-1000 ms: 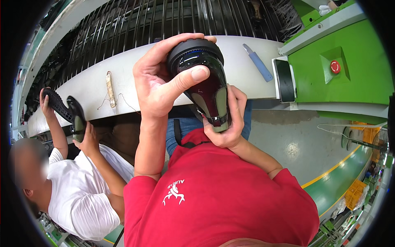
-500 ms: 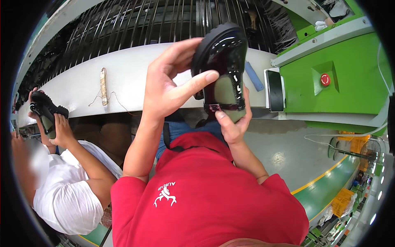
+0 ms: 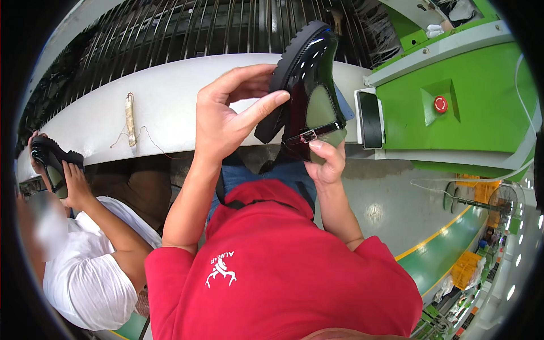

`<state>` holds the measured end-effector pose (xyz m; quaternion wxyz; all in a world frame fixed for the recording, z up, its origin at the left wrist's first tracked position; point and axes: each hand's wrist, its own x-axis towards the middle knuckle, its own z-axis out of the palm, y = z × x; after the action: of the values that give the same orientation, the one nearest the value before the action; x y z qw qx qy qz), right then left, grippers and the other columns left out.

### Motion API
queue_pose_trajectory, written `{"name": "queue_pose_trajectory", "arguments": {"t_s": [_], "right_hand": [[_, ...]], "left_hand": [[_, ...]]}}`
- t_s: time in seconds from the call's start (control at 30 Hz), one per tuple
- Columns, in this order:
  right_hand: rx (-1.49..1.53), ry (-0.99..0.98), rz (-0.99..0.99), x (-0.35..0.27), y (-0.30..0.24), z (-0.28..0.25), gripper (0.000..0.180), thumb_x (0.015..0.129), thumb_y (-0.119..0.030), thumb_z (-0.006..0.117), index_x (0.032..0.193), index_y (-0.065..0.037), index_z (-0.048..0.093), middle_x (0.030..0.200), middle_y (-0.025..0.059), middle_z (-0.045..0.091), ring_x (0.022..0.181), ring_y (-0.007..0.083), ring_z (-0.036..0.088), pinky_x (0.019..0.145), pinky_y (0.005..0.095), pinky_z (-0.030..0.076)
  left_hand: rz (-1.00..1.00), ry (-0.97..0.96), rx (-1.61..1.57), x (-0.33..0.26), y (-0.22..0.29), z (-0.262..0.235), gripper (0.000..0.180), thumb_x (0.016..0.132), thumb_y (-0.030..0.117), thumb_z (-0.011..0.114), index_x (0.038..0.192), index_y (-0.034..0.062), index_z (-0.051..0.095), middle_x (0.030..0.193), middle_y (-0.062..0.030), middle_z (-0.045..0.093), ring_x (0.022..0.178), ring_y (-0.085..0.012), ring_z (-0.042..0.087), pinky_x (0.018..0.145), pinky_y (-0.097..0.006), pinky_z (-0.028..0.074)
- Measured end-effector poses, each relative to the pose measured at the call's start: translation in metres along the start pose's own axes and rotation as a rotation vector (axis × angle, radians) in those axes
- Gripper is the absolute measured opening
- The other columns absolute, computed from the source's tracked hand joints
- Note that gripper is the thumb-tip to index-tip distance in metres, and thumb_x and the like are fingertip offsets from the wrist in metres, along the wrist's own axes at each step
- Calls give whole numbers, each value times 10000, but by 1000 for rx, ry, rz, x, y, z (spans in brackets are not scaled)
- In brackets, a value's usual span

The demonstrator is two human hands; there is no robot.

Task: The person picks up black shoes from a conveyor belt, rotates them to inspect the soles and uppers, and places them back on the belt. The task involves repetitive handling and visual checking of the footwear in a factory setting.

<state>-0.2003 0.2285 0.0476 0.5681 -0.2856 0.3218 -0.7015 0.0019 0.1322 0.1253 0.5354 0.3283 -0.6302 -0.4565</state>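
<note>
A shiny black shoe (image 3: 314, 68) with a thick ridged sole, an olive-green inset and a buckled strap is raised above the white worktop, toe pointing away. My left hand (image 3: 226, 113) grips its sole side, the thumb along the edge and the fingers partly hidden behind. At the heel end, my right hand (image 3: 328, 161) holds the shoe's ankle part, its thumb just below the buckle (image 3: 308, 136). Some of the right fingers are hidden by the shoe.
On the white worktop (image 3: 170, 79) lies a pale wrapped stick (image 3: 130, 119) with loose thread. A blue strip (image 3: 344, 105) is partly behind the shoe. Metal rods line the far side. A green machine panel (image 3: 470, 102) bears a red button (image 3: 441, 104). Left, a co-worker holds another black shoe (image 3: 54, 161).
The shoe has turned so that more of its ridged sole and the buckle show. My left thumb has shifted from the upper toward the sole edge. The whole view has moved slightly.
</note>
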Motion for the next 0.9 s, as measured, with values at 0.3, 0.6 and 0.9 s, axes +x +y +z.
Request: {"name": "queue_pose_trajectory", "arguments": {"t_s": [0.3, 0.6, 0.9], "right_hand": [[-185, -68, 35, 6, -4, 13, 950, 786, -82, 731, 1658, 89, 395, 1500, 187, 623, 1390, 283, 622, 1208, 404, 466], [-201, -138, 118, 27, -19, 2, 954, 782, -86, 745, 1657, 91, 407, 1515, 200, 627, 1400, 272, 621, 1212, 403, 468], [-425, -189, -47, 22, -3, 5, 939, 814, -206, 799, 1635, 102, 461, 1542, 176, 535, 1466, 278, 532, 1236, 417, 411]], "left_hand": [[-45, -38, -216, 17, -15, -13, 475, 959, 74, 867, 1380, -79, 709, 1272, -185, 792, 1171, -224, 763, 1040, -360, 616], [-38, -99, -166, 28, -16, -28, 475, 995, 66, 832, 1410, -97, 671, 1258, -178, 798, 1166, -200, 760, 1045, -335, 605], [-20, 45, -145, 40, 1, -10, 462, 1003, 132, 846, 1371, -104, 698, 1190, -170, 818, 1084, -169, 778, 982, -299, 622]]}}
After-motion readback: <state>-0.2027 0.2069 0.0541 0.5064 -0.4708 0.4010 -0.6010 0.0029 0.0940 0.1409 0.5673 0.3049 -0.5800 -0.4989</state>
